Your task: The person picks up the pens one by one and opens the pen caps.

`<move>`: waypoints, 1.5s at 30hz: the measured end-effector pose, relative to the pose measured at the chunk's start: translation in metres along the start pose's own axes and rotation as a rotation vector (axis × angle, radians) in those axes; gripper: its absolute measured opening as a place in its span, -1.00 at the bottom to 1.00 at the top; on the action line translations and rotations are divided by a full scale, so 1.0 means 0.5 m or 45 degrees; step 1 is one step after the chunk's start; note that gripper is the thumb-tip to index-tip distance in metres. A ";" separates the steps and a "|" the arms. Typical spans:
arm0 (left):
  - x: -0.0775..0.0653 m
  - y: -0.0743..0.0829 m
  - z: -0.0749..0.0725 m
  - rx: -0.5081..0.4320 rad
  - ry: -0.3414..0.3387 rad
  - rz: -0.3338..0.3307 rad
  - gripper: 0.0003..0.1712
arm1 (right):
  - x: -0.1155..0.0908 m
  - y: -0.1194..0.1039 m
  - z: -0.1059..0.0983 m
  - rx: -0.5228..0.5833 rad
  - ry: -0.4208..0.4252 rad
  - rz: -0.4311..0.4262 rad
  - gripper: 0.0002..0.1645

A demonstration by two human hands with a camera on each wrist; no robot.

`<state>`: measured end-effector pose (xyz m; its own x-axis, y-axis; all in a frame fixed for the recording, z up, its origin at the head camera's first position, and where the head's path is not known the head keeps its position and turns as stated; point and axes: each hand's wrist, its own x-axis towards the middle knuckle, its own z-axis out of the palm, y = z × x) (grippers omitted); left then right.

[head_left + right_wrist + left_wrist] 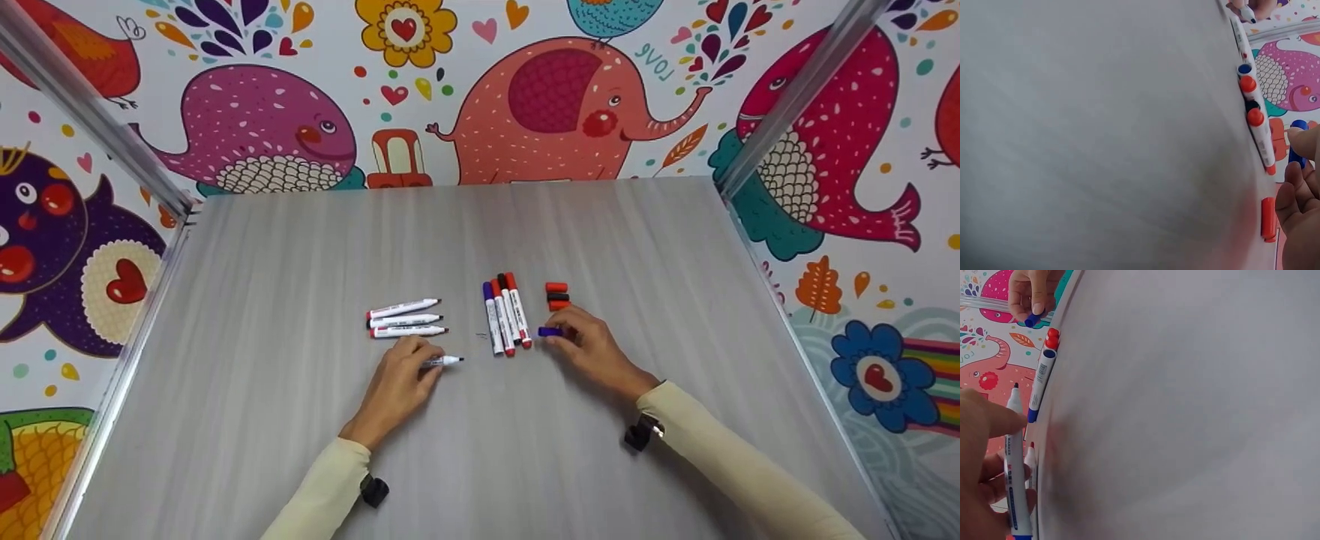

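My left hand grips a white uncapped marker, its dark tip pointing right. In the left wrist view the same marker shows a blue end. Between thumb and fingers my right hand pinches a blue cap, just above the table. Several capped markers, with blue, red and black caps, lie side by side between the hands. Beyond the left hand are three uncapped markers, tips to the right. Two red caps and a black cap lie in a column beyond the right hand.
The grey wood-grain table meets a wall with painted animals at its far edge. Metal posts stand at both back corners. A small dark mark shows on the tabletop left of the capped markers.
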<state>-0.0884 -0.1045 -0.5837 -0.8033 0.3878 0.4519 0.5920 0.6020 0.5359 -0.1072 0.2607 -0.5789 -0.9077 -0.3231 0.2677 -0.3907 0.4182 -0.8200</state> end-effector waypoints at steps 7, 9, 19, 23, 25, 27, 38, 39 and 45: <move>-0.008 -0.018 0.006 0.068 0.056 0.018 -0.74 | -0.003 0.022 -0.001 -0.028 0.028 0.024 -0.73; -0.010 -0.021 0.007 0.081 0.058 0.005 -0.74 | -0.003 0.029 -0.001 -0.040 0.042 0.018 -0.74; -0.019 -0.032 0.012 0.057 0.075 -0.035 -0.74 | 0.003 0.050 -0.001 -0.022 0.087 0.000 -0.77; -0.021 -0.036 0.016 0.025 0.089 -0.033 -0.71 | 0.005 0.054 -0.003 -0.034 0.130 -0.001 -0.77; -0.021 -0.037 0.017 0.011 0.087 -0.047 -0.68 | 0.006 0.055 -0.004 -0.040 0.148 -0.007 -0.76; -0.021 -0.038 0.018 0.003 0.075 -0.070 -0.65 | 0.007 0.058 -0.005 -0.045 0.162 -0.014 -0.75; -0.018 -0.046 0.015 -0.035 0.046 -0.053 -0.69 | 0.014 0.080 -0.012 0.008 0.265 -0.054 -0.68; -0.018 -0.047 0.015 -0.037 0.047 -0.049 -0.70 | 0.014 0.081 -0.012 0.003 0.272 -0.054 -0.67; -0.018 -0.052 0.016 -0.031 0.062 -0.033 -0.72 | 0.013 0.085 -0.014 -0.004 0.268 -0.028 -0.69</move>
<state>-0.0972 -0.1181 -0.6071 -0.8149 0.3374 0.4713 0.5727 0.5943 0.5647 -0.1310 0.2822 -0.6085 -0.9107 -0.1481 0.3856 -0.4111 0.4155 -0.8114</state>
